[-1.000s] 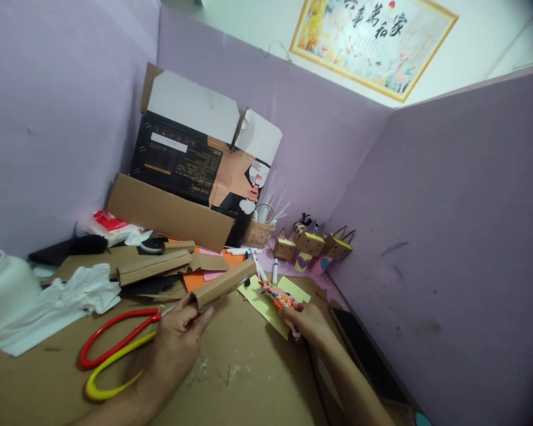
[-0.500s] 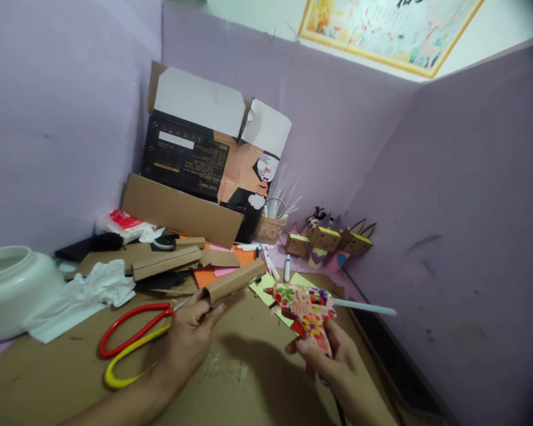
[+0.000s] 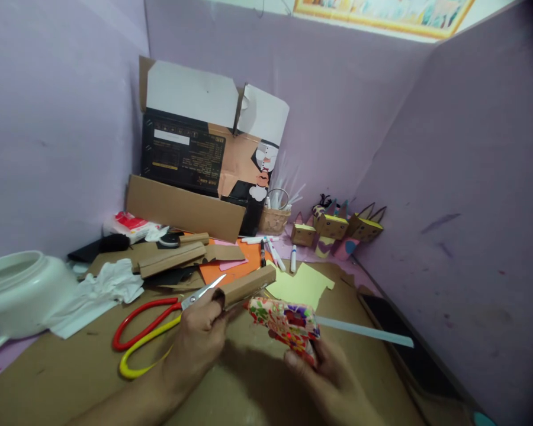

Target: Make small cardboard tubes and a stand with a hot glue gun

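The left hand (image 3: 202, 331) clamps the cardboard (image 3: 249, 285) by one end, presumably leaving its edge accessible. The right hand (image 3: 335, 381) clasps the glue gun (image 3: 281, 318), presumably for aiming. Both items: above the tabletop (image 3: 62, 378), inward of its right edge.

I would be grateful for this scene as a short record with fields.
Left hand: holding a folded cardboard piece
Right hand: gripping a floral glue gun
Glue stick: sticking out of the gun's back
Contact: unclear whether glue gun and cardboard piece touch
Beside left hand: scissors
Beyond the gun: yellow paper, markers
Back: large box, basket
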A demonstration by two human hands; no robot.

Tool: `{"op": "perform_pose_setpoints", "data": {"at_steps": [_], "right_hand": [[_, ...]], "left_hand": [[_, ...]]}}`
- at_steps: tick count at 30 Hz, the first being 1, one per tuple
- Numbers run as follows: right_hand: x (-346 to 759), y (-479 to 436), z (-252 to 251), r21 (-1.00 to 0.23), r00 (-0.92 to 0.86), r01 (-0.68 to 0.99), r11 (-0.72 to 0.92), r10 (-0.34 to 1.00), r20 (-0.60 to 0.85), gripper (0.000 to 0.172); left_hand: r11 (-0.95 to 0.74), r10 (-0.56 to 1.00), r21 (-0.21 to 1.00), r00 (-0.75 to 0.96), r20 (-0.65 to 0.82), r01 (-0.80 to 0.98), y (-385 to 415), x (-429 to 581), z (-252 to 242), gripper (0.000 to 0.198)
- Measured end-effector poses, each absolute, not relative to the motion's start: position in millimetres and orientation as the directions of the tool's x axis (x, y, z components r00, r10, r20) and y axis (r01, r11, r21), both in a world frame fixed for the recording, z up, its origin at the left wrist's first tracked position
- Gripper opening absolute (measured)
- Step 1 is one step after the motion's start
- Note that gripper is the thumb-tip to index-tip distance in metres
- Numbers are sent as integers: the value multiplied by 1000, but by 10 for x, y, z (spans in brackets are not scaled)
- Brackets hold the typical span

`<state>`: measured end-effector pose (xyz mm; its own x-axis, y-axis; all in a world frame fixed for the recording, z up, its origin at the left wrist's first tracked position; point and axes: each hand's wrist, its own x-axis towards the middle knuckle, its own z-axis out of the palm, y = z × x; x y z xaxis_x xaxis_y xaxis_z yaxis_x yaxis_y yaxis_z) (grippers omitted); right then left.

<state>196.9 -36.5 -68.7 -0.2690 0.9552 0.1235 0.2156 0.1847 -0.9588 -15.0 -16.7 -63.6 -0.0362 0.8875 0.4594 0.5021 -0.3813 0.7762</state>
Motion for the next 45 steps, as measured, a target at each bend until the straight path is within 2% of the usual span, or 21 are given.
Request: {"op": "perform_pose_setpoints", "data": {"at_steps": [6, 13, 21, 28, 34, 40, 45], "right_hand": [[1899, -408, -645, -960, -331, 197, 197, 935, 124, 42], [1906, -425, -676, -966, -339, 200, 165, 937, 90, 41], [1912, -447, -748, -965, -325, 218, 147, 943, 70, 37], [1911, -457, -752, -954, -292, 269, 130, 955, 48, 39], [1884, -423, -699, -955, -359, 225, 193, 928, 102, 36], [1919, -412, -732, -927, -256, 304, 219, 956, 142, 30], [1921, -406, -719, -925, -271, 301, 230, 951, 149, 30]], "left_hand": [[-453, 820, 572, 67, 569, 684, -199, -170, -670, 22], [-481, 794, 485, 128, 595, 730, -189, -174, -703, 21], [-508, 767, 445, 151, 624, 738, -188, -168, -671, 23], [-525, 763, 455, 162, 625, 719, -196, -156, -647, 24], [-495, 785, 465, 150, 600, 734, -205, -156, -644, 21], [-492, 778, 461, 135, 614, 739, -203, -160, -624, 22], [-480, 775, 448, 127, 619, 754, -180, -163, -637, 22]]}}
